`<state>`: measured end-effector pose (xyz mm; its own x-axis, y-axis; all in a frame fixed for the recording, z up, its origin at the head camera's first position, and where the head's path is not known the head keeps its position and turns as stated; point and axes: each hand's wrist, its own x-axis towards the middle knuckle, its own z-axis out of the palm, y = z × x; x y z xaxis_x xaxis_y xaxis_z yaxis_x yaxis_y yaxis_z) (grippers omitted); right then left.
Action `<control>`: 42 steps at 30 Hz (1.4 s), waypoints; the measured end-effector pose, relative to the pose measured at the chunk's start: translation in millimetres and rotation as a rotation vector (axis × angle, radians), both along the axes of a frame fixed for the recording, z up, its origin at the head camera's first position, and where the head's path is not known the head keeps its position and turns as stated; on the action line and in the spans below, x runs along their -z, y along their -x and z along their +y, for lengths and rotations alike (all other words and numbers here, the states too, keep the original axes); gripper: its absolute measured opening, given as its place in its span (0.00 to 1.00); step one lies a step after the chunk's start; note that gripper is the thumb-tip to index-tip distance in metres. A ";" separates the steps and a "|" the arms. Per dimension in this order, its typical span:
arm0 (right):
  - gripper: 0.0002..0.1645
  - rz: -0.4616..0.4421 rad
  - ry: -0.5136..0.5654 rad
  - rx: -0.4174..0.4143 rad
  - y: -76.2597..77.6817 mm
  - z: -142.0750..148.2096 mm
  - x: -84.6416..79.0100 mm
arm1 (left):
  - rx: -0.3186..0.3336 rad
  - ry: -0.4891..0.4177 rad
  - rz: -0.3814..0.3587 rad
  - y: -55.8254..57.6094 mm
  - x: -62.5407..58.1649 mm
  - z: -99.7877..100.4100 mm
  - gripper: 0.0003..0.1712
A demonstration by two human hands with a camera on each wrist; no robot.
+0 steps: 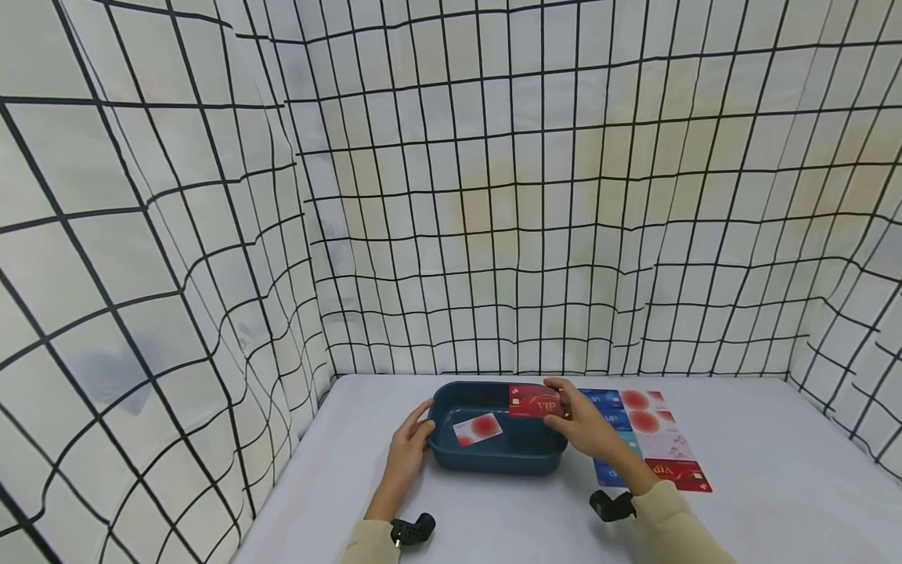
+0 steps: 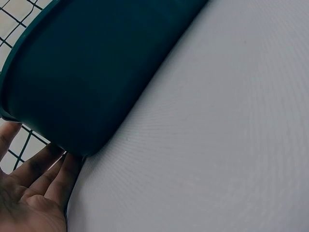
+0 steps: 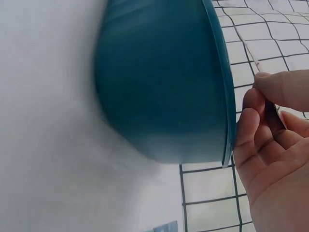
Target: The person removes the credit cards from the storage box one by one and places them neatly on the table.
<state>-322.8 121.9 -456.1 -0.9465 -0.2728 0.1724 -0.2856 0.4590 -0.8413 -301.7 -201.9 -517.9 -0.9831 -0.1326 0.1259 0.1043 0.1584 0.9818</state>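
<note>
A dark teal basin (image 1: 493, 464) stands on the white table, with a white card with red circles (image 1: 478, 429) lying inside it. My right hand (image 1: 581, 419) pinches a red VIP card (image 1: 534, 401) between thumb and fingers, above the right part of the basin. In the right wrist view that hand (image 3: 275, 140) is beside the basin's rim (image 3: 223, 82), and the card shows only as a thin dark edge. My left hand (image 1: 407, 446) touches the left end of the basin, its fingers (image 2: 60, 181) extended along the wall in the left wrist view.
Right of the basin, rows of cards lie on the table (image 1: 761, 439): blue cards (image 1: 607, 399), white cards with red circles (image 1: 644, 421), a pale pink card (image 1: 668, 446) and a red VIP card (image 1: 680, 475). A black grid net (image 1: 517, 235) over white sheeting encloses the back and sides.
</note>
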 end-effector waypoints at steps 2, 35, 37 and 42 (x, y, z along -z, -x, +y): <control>0.38 0.010 0.007 -0.005 -2.3 4.8 0.8 | 0.000 0.000 -0.002 0.0 -0.1 0.2 0.25; 0.38 -0.057 -0.001 -0.002 -28.8 87.6 15.7 | -0.014 0.019 -0.005 0.6 -0.7 -1.2 0.25; 0.39 -0.063 -0.020 0.010 -30.7 91.9 16.1 | -0.012 0.016 -0.006 0.9 -0.8 -1.0 0.25; 0.39 -0.049 -0.046 0.021 -35.6 101.3 18.2 | -0.007 0.017 0.001 1.9 -0.7 -0.5 0.25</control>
<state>-287.2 223.2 -474.4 -0.9591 -0.2593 0.1137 -0.2346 0.5030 -0.8318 -303.6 -202.4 -517.2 -0.9820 -0.1377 0.1290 0.1039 0.1761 0.9789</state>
